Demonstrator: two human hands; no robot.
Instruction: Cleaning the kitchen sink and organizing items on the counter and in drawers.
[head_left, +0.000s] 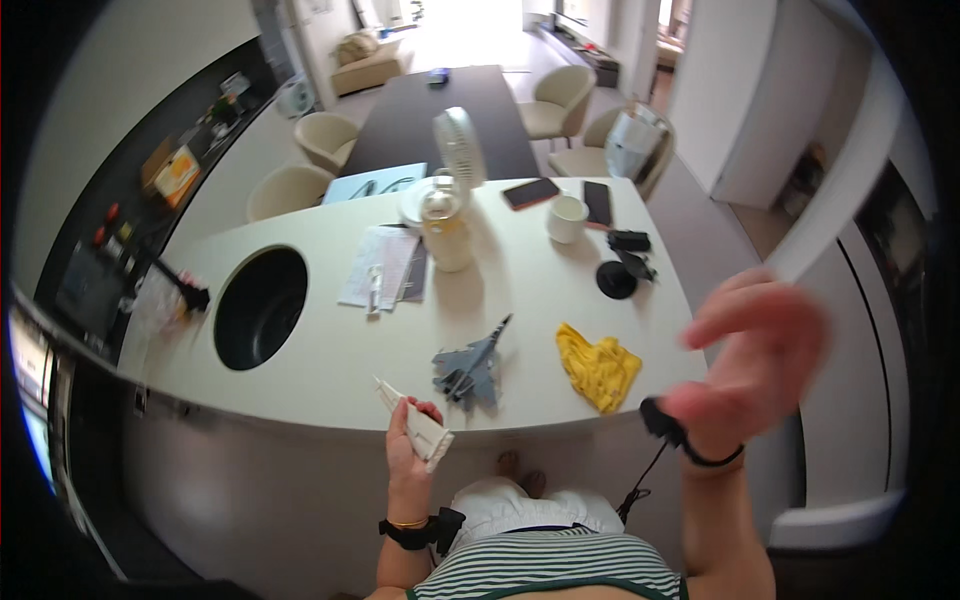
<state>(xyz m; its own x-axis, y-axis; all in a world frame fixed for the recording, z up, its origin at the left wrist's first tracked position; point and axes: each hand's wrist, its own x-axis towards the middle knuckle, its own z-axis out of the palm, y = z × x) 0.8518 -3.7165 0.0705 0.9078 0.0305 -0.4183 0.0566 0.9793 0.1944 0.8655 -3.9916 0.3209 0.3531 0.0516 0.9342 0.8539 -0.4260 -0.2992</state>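
Observation:
My left hand (409, 442) holds a long white tapered piece (424, 435) with a thin pointed tip, just off the counter's front edge. To its right, a grey model fighter jet (469, 367) lies on the white countertop (517, 300), its dark nose pointing away from me. Raised over the right end of the counter, my right hand (750, 352) is blurred by motion. Its fingers are curved and apart from the thumb, and nothing shows in it. A crumpled yellow cloth (598, 366) lies between the jet and this hand.
A round black sink (261, 307) is set into the counter's left. Papers (381, 262), a cream bottle (445, 232), a white fan (459, 142), a mug (567, 219), two phones (531, 193) and a black stand (618, 279) occupy its back. A cable (634, 499) hangs from my right wristband.

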